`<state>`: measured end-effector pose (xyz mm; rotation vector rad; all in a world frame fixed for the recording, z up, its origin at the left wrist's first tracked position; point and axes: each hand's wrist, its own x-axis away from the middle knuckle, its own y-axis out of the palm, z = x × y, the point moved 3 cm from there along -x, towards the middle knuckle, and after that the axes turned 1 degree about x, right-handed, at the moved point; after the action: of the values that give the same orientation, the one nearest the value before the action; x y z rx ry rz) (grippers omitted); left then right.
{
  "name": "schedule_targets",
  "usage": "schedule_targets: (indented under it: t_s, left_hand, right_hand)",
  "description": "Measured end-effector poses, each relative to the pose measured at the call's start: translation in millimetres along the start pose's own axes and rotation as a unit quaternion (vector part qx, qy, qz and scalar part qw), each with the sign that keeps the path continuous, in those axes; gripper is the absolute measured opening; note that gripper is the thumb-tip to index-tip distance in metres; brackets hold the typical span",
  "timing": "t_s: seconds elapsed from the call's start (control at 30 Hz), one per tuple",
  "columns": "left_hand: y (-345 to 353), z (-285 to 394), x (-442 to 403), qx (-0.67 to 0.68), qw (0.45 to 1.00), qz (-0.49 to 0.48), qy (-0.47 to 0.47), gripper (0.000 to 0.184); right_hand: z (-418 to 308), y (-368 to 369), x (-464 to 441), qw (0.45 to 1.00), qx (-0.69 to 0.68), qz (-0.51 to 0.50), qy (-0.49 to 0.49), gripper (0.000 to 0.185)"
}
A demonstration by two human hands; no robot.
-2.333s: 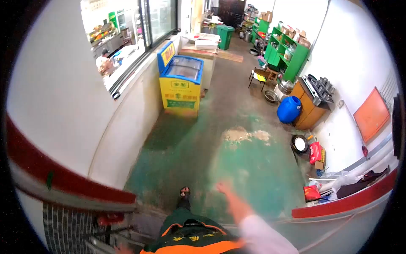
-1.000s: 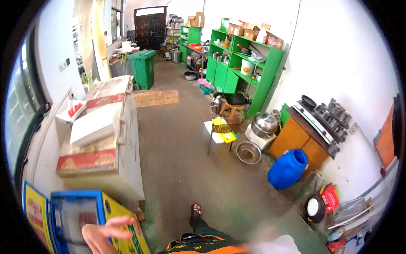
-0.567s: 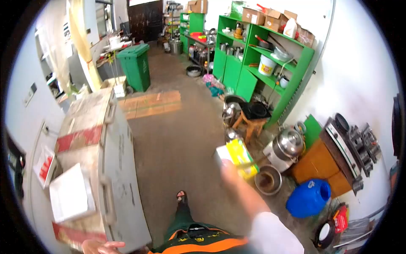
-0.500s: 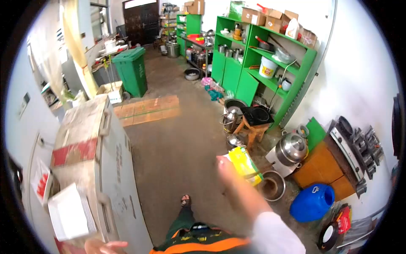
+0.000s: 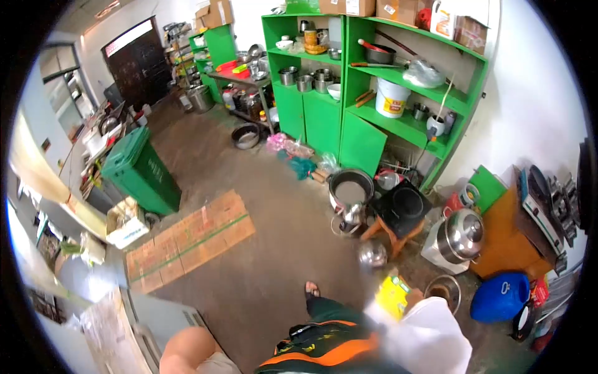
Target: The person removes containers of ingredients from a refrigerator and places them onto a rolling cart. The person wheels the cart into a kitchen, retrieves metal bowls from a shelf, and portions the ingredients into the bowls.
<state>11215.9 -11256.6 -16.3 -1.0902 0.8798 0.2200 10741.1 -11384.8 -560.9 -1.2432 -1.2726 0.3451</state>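
At the bottom left, a rounded, bare part of my left arm or hand (image 5: 187, 350) shows beside the edge of a white chest freezer (image 5: 146, 333); no fingers can be made out. My right arm, in a white sleeve, reaches over the lower right. A small blurred patch of skin, my right hand or wrist (image 5: 413, 298), is beside a yellow and green packet (image 5: 392, 297) on a low chair. Its fingers are hidden, and whether it touches the packet I cannot tell. My sandalled foot (image 5: 312, 288) is on the floor.
Flattened cardboard (image 5: 193, 240) lies on the floor near a green bin (image 5: 142, 171). Green shelves (image 5: 305, 115) hold pots and a bucket. A stool (image 5: 395, 235) bears a black cooktop. Steel pots, a metal basin (image 5: 443, 292) and a blue barrel (image 5: 500, 297) line the right.
The view has moved forward and turned, bringing the shelves and cardboard closer. My right hand has gone from pointing forward to lower right. My left fingers have dropped out of sight.
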Motion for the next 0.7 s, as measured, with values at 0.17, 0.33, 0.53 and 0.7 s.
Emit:
schedule_targets:
  t_s: [0.17, 0.33, 0.53, 0.7]
  left_hand:
    - [-132.6, -167.0, 76.0, 0.297, 0.945, -0.024, -0.133, 0.014]
    - [-252.0, -298.2, 183.6, 0.318, 0.916, 0.056, -0.237, 0.012]
    - [-348.0, -470.3, 407.1, 0.32, 0.785, 0.069, -0.526, 0.019]
    - [-425.3, -597.6, 517.1, 0.283, 0.587, 0.256, -0.714, 0.017]
  right_hand:
    - [-313.0, -65.9, -104.0, 0.966, -0.203, 0.045, -0.152, 0.036]
    - [-603.3, -149.7, -146.6, 0.864, -0.154, 0.065, -0.475, 0.037]
    - [-730.2, -178.7, -298.6, 0.861, -0.259, 0.091, -0.429, 0.034]
    - [-756.3, -256.1, -444.7, 0.887, -0.414, 0.058, -0.196, 0.042]
